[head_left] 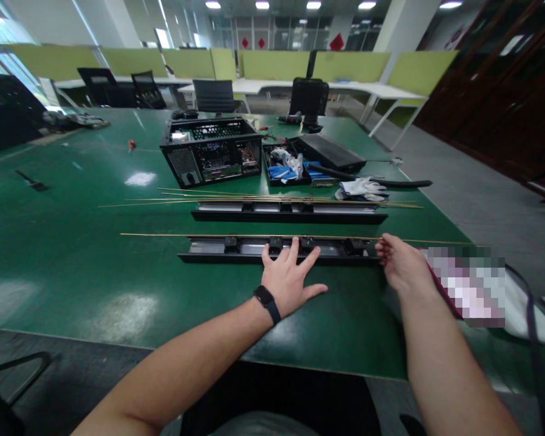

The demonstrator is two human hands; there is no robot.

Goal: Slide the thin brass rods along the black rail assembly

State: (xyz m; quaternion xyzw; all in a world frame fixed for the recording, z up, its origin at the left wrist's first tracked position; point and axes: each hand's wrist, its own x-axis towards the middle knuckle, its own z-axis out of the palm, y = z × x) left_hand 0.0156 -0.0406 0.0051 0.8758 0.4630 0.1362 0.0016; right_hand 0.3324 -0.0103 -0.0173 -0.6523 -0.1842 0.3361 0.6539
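My left hand (287, 275), wearing a black watch (265, 297), lies with its fingers spread across the nearer long black rail (222, 258). That rail has a silvery channel with several black blocks in it. At its right end, my right hand (402, 263) pinches a long, thin brass-coloured rod (172, 235). The rod runs along the rail's far side and reaches well past both ends. Behind lies a second similar rail (236, 216), with several more thin brass-coloured rods (186, 195) resting along it.
An open black computer case (181, 166) stands behind the rails. Beside it are a black tray (277, 181) of gloves, a flat black box (329, 151) and a white glove (363, 189). A brush (31, 181) lies left on the green table (95, 260). A blurred-out item (465, 284) lies right.
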